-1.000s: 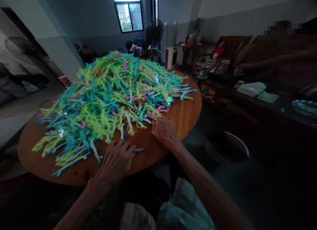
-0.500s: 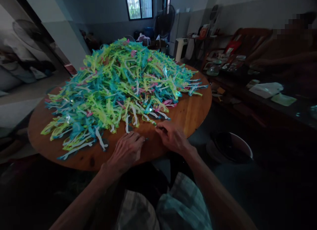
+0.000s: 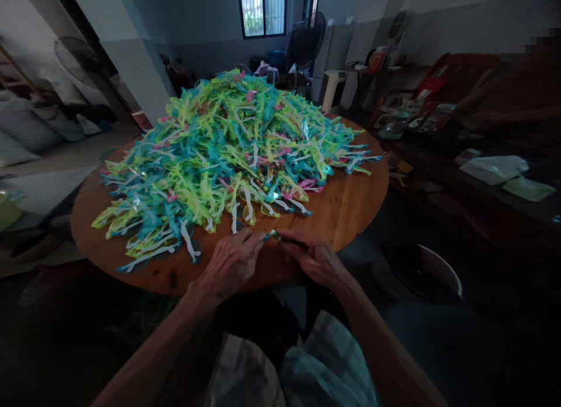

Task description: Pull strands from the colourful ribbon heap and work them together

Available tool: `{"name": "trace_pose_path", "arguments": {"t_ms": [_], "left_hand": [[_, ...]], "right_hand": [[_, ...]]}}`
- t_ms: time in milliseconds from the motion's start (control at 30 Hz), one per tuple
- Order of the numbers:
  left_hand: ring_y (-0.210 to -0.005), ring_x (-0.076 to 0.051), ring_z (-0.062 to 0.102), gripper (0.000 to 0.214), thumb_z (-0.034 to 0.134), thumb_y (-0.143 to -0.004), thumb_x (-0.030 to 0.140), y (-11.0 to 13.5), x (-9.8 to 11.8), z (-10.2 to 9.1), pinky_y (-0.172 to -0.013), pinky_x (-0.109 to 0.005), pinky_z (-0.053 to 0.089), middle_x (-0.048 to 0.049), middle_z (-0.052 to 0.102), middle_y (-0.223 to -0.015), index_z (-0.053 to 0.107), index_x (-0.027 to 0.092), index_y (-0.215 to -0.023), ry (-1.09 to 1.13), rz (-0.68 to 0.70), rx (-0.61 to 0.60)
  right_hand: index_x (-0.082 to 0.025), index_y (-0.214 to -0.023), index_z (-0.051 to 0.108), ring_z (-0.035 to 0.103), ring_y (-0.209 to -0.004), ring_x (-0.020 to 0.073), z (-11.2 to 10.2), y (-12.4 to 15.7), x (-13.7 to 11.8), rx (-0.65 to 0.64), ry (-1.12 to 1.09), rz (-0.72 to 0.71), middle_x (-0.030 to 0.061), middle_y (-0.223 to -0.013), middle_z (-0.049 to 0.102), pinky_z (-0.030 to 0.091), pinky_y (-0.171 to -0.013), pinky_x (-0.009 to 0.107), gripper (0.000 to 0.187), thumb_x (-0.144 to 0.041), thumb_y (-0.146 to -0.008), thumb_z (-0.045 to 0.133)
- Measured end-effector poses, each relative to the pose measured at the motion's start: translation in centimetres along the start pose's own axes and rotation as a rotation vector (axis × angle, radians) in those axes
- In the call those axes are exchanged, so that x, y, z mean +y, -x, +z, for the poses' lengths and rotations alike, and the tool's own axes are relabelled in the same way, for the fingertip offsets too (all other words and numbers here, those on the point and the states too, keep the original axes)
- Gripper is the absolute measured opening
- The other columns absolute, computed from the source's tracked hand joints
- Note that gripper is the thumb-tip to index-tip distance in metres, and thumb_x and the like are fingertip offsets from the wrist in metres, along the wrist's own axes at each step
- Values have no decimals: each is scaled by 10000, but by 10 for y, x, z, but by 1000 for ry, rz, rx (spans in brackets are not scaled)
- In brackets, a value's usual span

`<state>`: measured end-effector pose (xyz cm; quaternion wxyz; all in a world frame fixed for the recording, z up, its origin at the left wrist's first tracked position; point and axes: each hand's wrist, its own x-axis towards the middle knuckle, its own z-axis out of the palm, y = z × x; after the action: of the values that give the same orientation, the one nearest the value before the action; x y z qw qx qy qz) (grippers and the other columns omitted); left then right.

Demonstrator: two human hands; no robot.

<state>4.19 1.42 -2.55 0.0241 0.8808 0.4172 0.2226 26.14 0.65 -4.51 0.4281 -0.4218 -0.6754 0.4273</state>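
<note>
My left hand (image 3: 234, 256) is closed in a pinch at the near edge of the heap, with a small blue tip (image 3: 266, 236) showing at its fingertips. Facing it, my right hand (image 3: 313, 255) also pinches, and a small green and white piece (image 3: 274, 234) sticks out from its fingers. The two small bits almost meet; I cannot tell whether they touch. Just beyond the hands rises a big heap of thin plastic strips (image 3: 219, 144) in yellow-green, blue, pink and white, many of them looped or knotted.
The heap lies on a round wooden table (image 3: 350, 202). At lower right stands a bucket (image 3: 438, 267). A dark low table with bags and jars (image 3: 499, 167) runs along the right, beside a partly visible person (image 3: 526, 97). A standing fan (image 3: 307, 42) is behind.
My right hand has drawn back from the heap's edge, bringing the green and white piece beside my left fingertips. The whole view has shifted, so the table sits further right.
</note>
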Motion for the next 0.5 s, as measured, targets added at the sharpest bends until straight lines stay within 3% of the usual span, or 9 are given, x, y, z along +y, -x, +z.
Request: {"name": "trace_pose_path", "arguments": {"t_ms": [100, 300, 500], "left_hand": [[-783, -160, 611, 234, 435, -1018, 232, 0, -2, -2, -667, -259, 424, -51, 607, -870, 649, 183, -1099, -9, 5, -3], [-727, -157, 578, 228, 444, -1010, 225, 1, -3, -2, -622, -269, 378, -33, 574, -822, 659, 177, -1066, -36, 53, -7], [-700, -156, 549, 232, 433, -1013, 222, -1, -1, -3, -589, -281, 331, -26, 554, -796, 660, 172, -1017, -83, 79, -14]], "right_hand": [[-228, -1218, 725, 596, -663, 145, 1, 2, 3, 12, -47, 3, 14, -810, 700, 481, -628, 260, 331, -291, -909, 625], [-241, -1209, 731, 677, -929, 207, 1, 0, 7, 4, -60, -26, 47, -995, 750, 529, -814, 317, 318, -300, -909, 644], [-226, -1214, 728, 682, -883, 203, -5, -1, 1, -83, 22, -31, 42, -974, 753, 531, -800, 316, 323, -284, -920, 607]]}}
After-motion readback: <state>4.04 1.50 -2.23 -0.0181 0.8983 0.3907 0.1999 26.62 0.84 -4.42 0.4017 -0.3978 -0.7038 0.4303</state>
